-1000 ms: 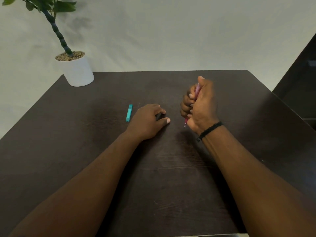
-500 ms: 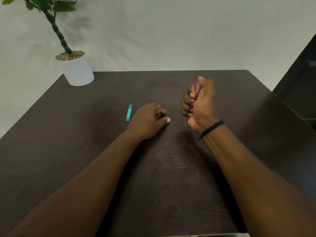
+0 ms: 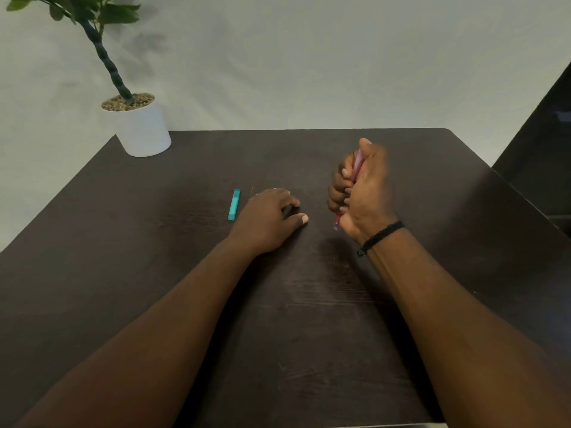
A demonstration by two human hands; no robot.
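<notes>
My right hand [image 3: 363, 193] grips a pink pen-like tool [image 3: 357, 163] in a fist, held upright above the dark table [image 3: 309, 319], its metal tip poking out below the hand. My left hand [image 3: 267, 220] rests palm down on the table to the left of it, fingers loosely curled, with something small and dark just visible under the fingertips; what it is I cannot tell. A slim teal stick [image 3: 234, 204] lies flat on the table just left of my left hand, not touched.
A white pot with a green plant [image 3: 140, 129] stands at the table's far left corner. A pale wall runs behind the table. Dark furniture [image 3: 543, 143] rises at the right edge.
</notes>
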